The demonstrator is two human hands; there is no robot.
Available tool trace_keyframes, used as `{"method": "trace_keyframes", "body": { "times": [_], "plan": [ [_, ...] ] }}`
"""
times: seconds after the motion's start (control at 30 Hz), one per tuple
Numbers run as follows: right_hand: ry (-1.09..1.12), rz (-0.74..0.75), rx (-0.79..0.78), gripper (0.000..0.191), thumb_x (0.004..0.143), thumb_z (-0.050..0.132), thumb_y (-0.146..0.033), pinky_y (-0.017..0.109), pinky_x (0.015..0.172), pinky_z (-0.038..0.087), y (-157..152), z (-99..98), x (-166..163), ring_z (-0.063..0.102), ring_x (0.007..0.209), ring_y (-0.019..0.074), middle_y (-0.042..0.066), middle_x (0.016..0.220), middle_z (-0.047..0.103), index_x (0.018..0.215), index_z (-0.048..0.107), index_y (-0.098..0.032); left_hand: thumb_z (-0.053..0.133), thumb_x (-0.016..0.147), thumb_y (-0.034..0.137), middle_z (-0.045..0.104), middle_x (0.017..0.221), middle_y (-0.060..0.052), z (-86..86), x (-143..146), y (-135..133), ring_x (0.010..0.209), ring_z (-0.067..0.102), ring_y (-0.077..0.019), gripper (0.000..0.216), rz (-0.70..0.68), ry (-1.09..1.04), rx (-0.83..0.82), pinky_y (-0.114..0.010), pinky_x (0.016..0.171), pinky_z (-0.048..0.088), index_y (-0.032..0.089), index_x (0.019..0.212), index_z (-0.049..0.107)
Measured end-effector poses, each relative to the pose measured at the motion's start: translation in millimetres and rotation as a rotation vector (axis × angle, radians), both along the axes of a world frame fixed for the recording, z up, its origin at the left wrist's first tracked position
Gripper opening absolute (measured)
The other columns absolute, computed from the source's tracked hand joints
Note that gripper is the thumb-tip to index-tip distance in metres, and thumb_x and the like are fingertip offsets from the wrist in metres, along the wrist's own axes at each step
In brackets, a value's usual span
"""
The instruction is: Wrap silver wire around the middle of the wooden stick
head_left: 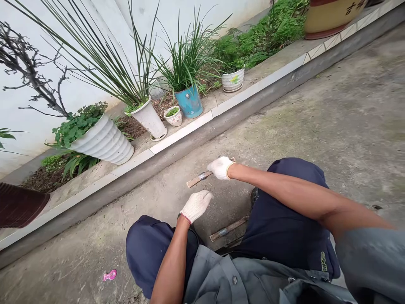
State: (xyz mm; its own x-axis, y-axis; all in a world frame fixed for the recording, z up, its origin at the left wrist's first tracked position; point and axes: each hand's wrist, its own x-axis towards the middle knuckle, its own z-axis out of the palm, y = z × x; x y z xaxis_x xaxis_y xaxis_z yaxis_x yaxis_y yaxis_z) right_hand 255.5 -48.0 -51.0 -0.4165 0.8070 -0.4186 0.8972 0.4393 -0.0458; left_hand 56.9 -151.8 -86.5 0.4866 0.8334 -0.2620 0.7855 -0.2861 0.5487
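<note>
My right hand [220, 167], in a white knit glove, is closed around a wooden strip [192, 182]. Metal wire [202, 176] is wound in a band around that strip, left of my fingers. My left hand [195, 206], gloved too, is just below the strip and apart from it. Its fingers are curled together, and whatever they may pinch is too small to make out. Between my legs lies a second wooden strip [234, 226], also with a band of wire [223, 232] around it.
A raised planter ledge [182, 142] with a tiled edge crosses ahead. On it stand a ribbed white pot [106, 141], a tall white pot [150, 119], a blue pot [189, 102] and smaller pots. A pink object [109, 275] lies on the concrete at lower left.
</note>
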Motion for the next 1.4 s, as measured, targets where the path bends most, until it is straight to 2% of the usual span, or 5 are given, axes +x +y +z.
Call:
{"method": "trace_keyframes", "body": {
  "times": [0.7,0.93,1.1,1.23,1.4],
  "plan": [
    [-0.039,0.077,0.016,0.036,0.073,0.070,-0.008,0.044,0.083,0.056,6.2,-1.7,-4.7,0.074,0.099,0.0350,0.021,0.104,0.077,0.108,0.077,-0.013,0.038,0.104,0.035,0.069,0.086,-0.003,4.5,-3.5,3.8,0.067,0.061,-0.0153,0.038,-0.118,0.014,-0.014,-0.024,0.069,0.045,0.021,0.096,0.072],
    [-0.061,0.146,0.244,0.026,0.082,0.061,-0.007,0.043,0.083,0.053,31.0,24.9,-8.0,0.074,0.097,0.0335,0.025,0.098,0.076,0.101,0.078,-0.008,0.041,0.099,0.041,0.062,0.067,0.003,42.8,-10.7,49.7,0.056,0.063,-0.0156,0.035,0.043,-0.034,-0.157,-0.026,0.058,0.044,0.020,0.089,0.068],
    [-0.085,0.224,0.197,0.023,0.080,0.064,-0.012,0.041,0.081,0.052,40.7,17.4,-4.0,0.074,0.095,0.0340,0.025,0.094,0.076,0.097,0.079,-0.009,0.049,0.093,0.040,0.059,0.055,0.003,69.4,-24.6,90.3,0.048,0.057,-0.0150,0.032,-0.012,0.056,-0.090,-0.027,0.053,0.039,0.022,0.071,0.064],
    [-0.065,0.316,0.141,0.024,0.079,0.064,-0.017,0.040,0.079,0.051,35.6,10.1,5.7,0.074,0.093,0.0337,0.023,0.092,0.076,0.096,0.080,-0.011,0.052,0.092,0.042,0.056,0.049,0.004,68.0,-37.3,109.2,0.045,0.052,-0.0145,0.037,-0.026,0.086,-0.083,-0.027,0.050,0.034,0.022,0.061,0.058],
    [0.061,0.359,0.075,0.031,0.082,0.060,-0.039,0.037,0.075,0.049,23.4,21.5,11.2,0.074,0.087,0.0306,0.017,0.091,0.077,0.095,0.080,-0.019,0.053,0.093,0.058,0.062,0.056,0.003,52.1,-40.6,115.9,0.052,0.056,-0.0146,0.046,-0.036,-0.040,-0.154,-0.025,0.054,0.038,0.021,0.070,0.067]
  ]
}}
